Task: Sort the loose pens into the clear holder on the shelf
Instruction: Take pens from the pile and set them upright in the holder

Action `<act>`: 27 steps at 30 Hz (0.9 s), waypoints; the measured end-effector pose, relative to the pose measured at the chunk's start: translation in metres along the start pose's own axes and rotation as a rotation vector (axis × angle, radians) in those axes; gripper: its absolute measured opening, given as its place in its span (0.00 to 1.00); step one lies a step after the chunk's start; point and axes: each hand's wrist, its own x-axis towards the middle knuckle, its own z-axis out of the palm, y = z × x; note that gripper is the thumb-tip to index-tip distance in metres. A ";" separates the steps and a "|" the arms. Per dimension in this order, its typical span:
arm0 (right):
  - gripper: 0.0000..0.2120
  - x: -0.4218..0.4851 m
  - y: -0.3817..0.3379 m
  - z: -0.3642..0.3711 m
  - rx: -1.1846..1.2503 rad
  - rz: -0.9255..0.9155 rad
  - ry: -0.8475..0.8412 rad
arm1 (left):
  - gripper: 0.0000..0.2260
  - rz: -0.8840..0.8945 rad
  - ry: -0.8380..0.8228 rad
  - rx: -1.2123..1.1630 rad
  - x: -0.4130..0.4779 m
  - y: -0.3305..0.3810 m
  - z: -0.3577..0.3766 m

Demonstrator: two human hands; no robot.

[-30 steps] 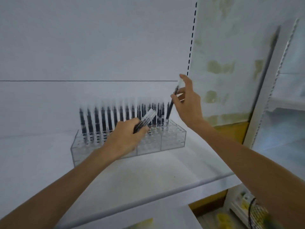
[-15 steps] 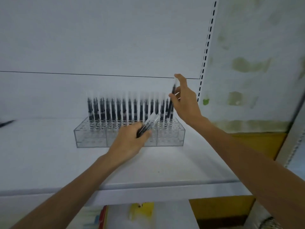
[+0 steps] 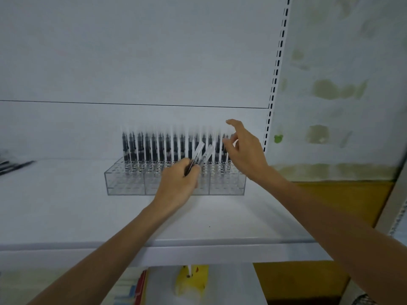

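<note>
Holder (image 3: 123, 182), shelf (image 3: 66, 216) rear: left hand (image 3: 176, 186) grips two pens (image 3: 203, 156) before it; right hand (image 3: 246, 155) at its right end, grip unclear.

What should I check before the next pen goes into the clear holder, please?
1. Left hand grips the spare pens: ok, two clear-capped ones stick up from it.
2. Right hand free to take one: cannot tell; its fingers are at the right end of the standing row, and the picture is blurred there.
3. Clear holder flat on the shelf: ok.
4. Free holes in the holder's front rows: ok.
5. All loose pens collected: not ok; dark pens lie at the shelf's far left.
</note>
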 end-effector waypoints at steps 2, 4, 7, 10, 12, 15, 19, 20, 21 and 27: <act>0.13 -0.007 -0.016 -0.003 0.235 0.060 -0.121 | 0.10 0.003 0.035 -0.043 0.003 0.005 0.007; 0.12 -0.011 -0.026 -0.003 0.394 0.106 -0.258 | 0.10 -0.002 0.041 -0.091 0.004 0.010 0.015; 0.11 -0.010 -0.029 -0.008 0.514 0.120 -0.263 | 0.10 0.007 0.003 -0.150 0.002 0.015 0.020; 0.13 -0.002 -0.026 -0.021 0.590 0.161 -0.145 | 0.11 0.046 -0.021 -0.115 0.002 0.014 0.018; 0.15 0.009 -0.021 -0.031 0.643 0.213 0.008 | 0.11 0.051 -0.030 -0.054 0.002 0.009 0.015; 0.15 0.023 -0.010 -0.046 0.400 0.134 0.145 | 0.09 0.047 -0.023 0.021 0.001 0.000 0.010; 0.15 0.030 0.001 -0.043 0.143 0.003 0.142 | 0.08 0.011 0.006 0.003 -0.001 -0.006 0.007; 0.15 0.031 0.003 -0.040 0.116 -0.015 0.135 | 0.09 0.008 0.011 -0.004 -0.002 -0.007 0.008; 0.15 0.032 0.004 -0.037 0.092 -0.032 0.126 | 0.09 0.009 0.013 -0.008 -0.003 -0.007 0.008; 0.15 0.035 0.012 -0.027 0.033 -0.109 0.164 | 0.10 -0.002 0.050 -0.014 -0.008 -0.011 0.004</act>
